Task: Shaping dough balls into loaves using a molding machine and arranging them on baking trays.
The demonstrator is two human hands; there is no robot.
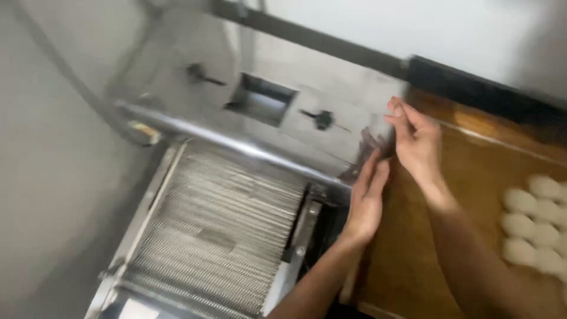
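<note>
Your left hand point(366, 201) lies flat and open-fingered against the right end of the steel machine point(260, 112), fingertips up at the corner where its polished roller bar point(230, 142) runs out. Your right hand point(416, 139) hovers just above and to the right of that same corner, fingers drawn together at the tips; the picture is too blurred to tell whether anything is pinched between them. Neither hand is clamped on a thing you can name.

The machine's side panel is what you are touching, and it looks stiff, heavy and slick (sheet steel, likely with hard edges), so press with the flat of the palm rather than hooking fingertips over the rim. Below the roller bar, the wire mesh conveyor point(218, 230) runs toward you. To the right of the machine sits a brown wooden board point(449, 195), and at its far right edge a cluster of pale dough balls point(534, 221), well apart from both hands; those should be soft and easily dented.
</note>
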